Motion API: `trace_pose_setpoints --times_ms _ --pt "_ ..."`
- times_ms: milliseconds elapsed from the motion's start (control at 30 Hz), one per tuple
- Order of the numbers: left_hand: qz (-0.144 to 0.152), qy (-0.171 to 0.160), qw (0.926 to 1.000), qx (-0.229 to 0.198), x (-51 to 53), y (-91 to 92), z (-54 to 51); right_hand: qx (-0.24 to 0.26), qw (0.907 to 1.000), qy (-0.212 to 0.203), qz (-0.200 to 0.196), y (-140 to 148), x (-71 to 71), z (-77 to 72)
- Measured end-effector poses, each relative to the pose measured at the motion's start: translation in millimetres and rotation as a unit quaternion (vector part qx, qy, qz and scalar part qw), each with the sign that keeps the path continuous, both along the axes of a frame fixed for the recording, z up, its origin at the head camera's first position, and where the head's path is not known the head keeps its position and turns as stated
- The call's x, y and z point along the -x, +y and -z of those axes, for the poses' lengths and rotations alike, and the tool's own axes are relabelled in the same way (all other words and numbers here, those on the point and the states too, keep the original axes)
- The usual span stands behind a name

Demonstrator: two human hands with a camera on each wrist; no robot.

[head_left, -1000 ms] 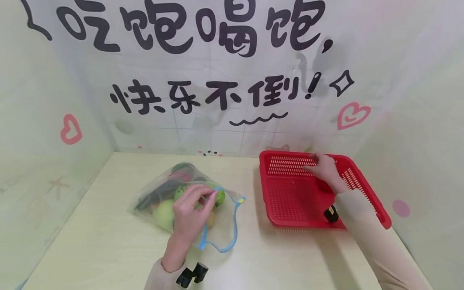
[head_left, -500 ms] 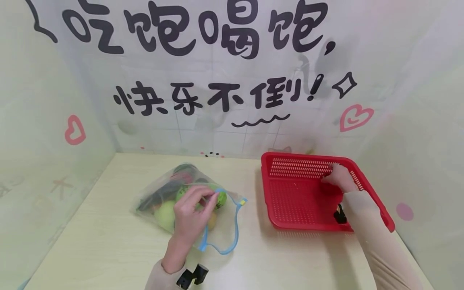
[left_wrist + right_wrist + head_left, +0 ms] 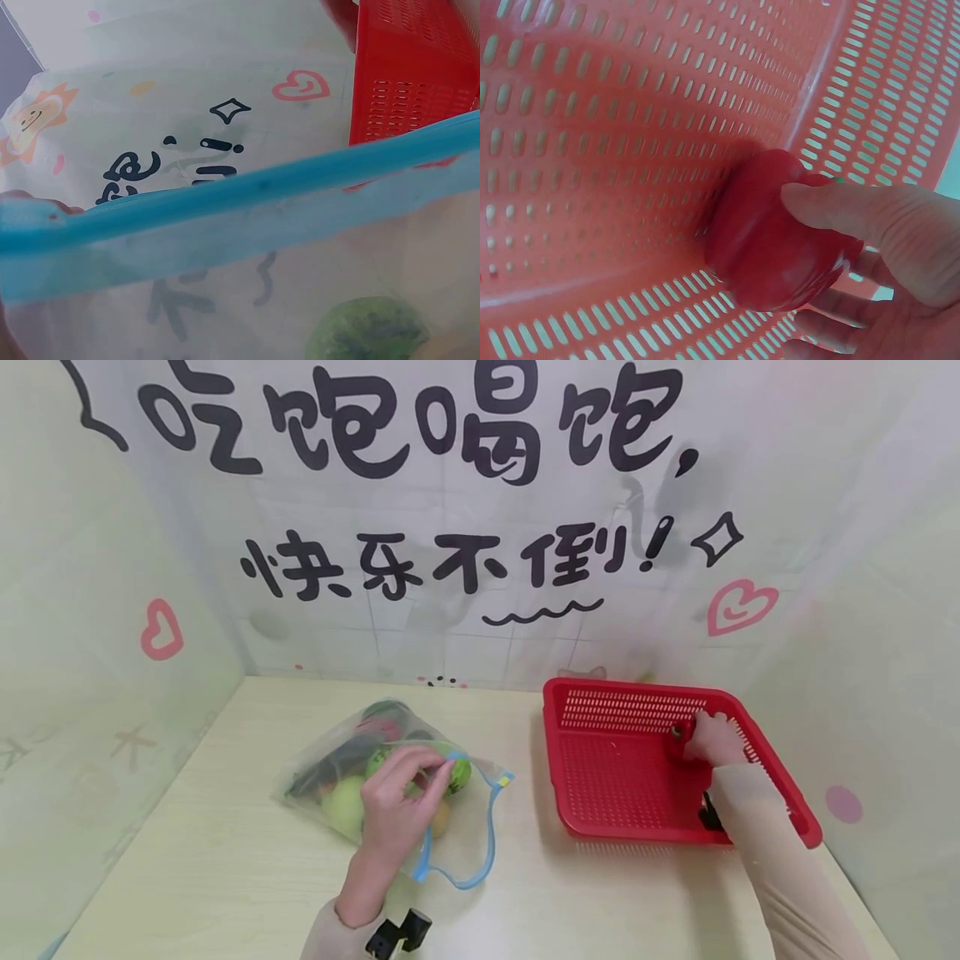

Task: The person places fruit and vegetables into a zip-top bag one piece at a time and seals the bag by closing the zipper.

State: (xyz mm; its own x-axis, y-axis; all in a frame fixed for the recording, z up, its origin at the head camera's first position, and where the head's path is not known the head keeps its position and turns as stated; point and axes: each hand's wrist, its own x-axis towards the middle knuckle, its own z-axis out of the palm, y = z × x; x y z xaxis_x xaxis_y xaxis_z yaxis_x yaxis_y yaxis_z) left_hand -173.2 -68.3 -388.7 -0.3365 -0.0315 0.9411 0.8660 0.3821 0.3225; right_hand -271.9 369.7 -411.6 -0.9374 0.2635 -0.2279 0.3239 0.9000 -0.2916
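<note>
In the head view my left hand pinches the open mouth of a clear zip bag by its blue zip edge. Green and pale round produce, something dark and long and something reddish show through the plastic. The blue strip crosses the left wrist view, with a green item below it. Inside the red basket, my right hand grips a red bell pepper. In the right wrist view the thumb lies over the pepper, fingers along its underside, against the slotted wall.
The basket stands at the right of the pale wooden table, with slotted walls and a raised rim. A printed white sheet covers the back, and similar sheets stand at both sides. Table surface lies between bag and basket.
My right hand has moved right and down into the basket and now grips the bell pepper, whose stem end has turned into view. The left hand still pinches the bag. The head view shifts slightly.
</note>
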Motion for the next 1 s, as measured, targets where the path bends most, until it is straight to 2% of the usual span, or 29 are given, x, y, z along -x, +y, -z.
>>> trace_pose_setpoints --times_ms 200,267,433,567,733,900,1000 --pt "0.003 0.001 1.0000 -0.001 -0.3 -0.2 1.3 0.070 0.9974 -0.011 -0.009 -4.2 -7.2 -6.6" --pt "0.002 0.001 1.0000 -0.002 -0.4 -0.4 1.3 0.098 0.9949 -0.022 0.005 -4.6 -8.8 -7.6" --pt "0.009 0.000 1.0000 -0.003 -0.1 -0.5 2.1 0.127 0.9912 -0.032 0.019 -3.7 -11.6 -11.2" --pt "0.012 0.000 0.9999 -0.003 0.6 -0.2 3.0 0.105 0.9942 -0.004 -0.018 -6.7 -12.2 -20.2" --pt "0.014 0.000 0.9999 -0.002 0.9 0.4 2.6 0.097 0.9936 0.023 -0.054 -22.0 -16.4 -40.0" --pt "0.015 -0.002 0.9999 -0.004 0.8 1.0 1.7 0.108 0.9905 0.043 -0.073 -49.5 -30.4 -59.4" --pt "0.013 -0.003 0.9999 -0.004 1.0 1.1 1.9 0.113 0.9855 0.073 -0.104 -70.5 -43.4 -66.5"
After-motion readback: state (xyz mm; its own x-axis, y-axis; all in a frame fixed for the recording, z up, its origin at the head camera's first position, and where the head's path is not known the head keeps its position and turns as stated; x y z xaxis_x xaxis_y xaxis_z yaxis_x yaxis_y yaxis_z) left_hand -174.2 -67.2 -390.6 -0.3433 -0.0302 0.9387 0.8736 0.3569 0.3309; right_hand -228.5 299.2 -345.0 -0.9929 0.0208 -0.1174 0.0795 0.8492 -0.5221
